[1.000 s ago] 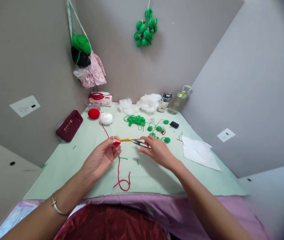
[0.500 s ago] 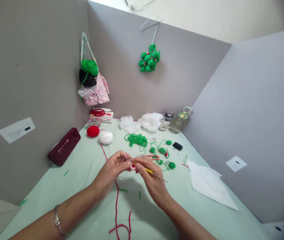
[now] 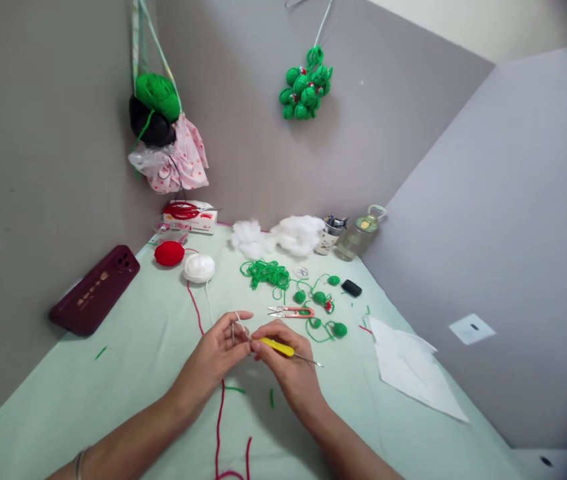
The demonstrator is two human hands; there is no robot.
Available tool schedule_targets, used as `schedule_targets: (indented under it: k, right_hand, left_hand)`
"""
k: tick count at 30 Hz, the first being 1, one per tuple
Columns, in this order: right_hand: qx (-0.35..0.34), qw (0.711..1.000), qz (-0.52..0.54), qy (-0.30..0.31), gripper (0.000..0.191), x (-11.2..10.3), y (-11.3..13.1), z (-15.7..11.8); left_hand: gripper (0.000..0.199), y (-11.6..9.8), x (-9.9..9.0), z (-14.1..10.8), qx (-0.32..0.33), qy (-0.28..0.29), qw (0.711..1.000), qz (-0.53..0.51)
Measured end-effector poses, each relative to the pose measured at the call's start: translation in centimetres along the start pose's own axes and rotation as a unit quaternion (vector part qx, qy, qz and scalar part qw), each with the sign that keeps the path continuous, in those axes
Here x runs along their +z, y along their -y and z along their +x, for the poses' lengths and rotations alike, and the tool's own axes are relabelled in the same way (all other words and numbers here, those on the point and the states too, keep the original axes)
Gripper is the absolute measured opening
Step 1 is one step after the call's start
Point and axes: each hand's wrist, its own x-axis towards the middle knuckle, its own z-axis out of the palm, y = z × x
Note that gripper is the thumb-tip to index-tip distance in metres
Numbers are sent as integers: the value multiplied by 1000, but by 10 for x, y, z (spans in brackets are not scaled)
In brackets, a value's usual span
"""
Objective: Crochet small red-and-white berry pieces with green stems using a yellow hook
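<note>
My right hand is closed around a crochet hook with a yellow grip, its metal end pointing out to the right. My left hand meets it at the fingertips, thumb and fingers pinched, with white yarn looped over the raised index finger. Whatever small piece lies between the fingertips is mostly hidden. That white strand leads back toward a white yarn ball. Beside it sits a red yarn ball, and red yarn runs beneath my left hand toward the front.
Beyond my hands lie orange thread snips, tangled green yarn and several small green crocheted balls. White stuffing, a bottle and a cup stand at the back. A phone leans left; white paper lies right.
The view has tilted down and shifted slightly. My hands have drawn closer at the fingertips, and the red-and-white piece seen between them before is now mostly covered. The hook's yellow grip shows more.
</note>
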Motion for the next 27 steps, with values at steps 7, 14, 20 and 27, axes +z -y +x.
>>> schedule_targets:
  k: [7,14,20,27]
  right_hand:
    - [-44,998,-48,-16,9,-4,-2,-3]
    - [3,999,11,-39,13,-4,-1,1]
    - [6,980,198,32,25,-31,37,-22]
    - [7,955,279,102,22,-68,35,-82]
  left_hand:
    - [43,0,2,-2,-85,8,995,-54]
    - [30,0,9,-4,-121,24,979,-160]
    - [30,-15,-15,18,20,97,983,154]
    - [10,-16,6,97,163,108,910,366]
